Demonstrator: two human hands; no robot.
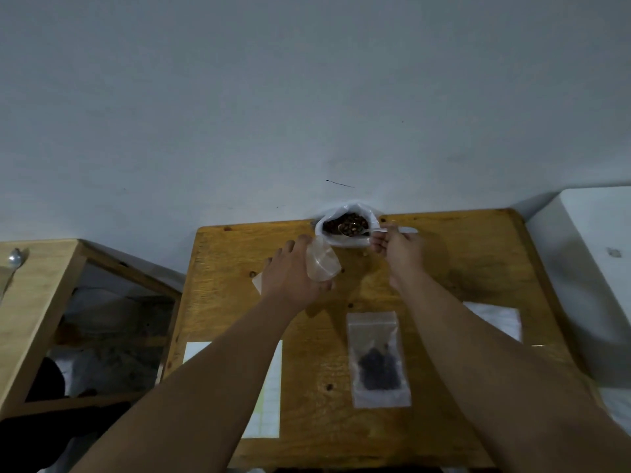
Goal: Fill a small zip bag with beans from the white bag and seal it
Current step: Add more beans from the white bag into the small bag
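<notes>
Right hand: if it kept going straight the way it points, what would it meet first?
Likely the beans in the white bag: the right hand holds a spoon over its open mouth, though depth is unclear.

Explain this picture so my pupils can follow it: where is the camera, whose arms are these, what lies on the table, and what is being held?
No machine here: a person wears one wide-angle camera on the head, looking down at their own arms. The left hand holds a small clear zip bag, seemingly empty. The right hand pinches a spoon, its bowl at the open mouth of the white bag of dark beans, which stands at the far edge of the wooden table. Nearer, a second zip bag with dark beans inside lies flat, with white sheets to either side.
</notes>
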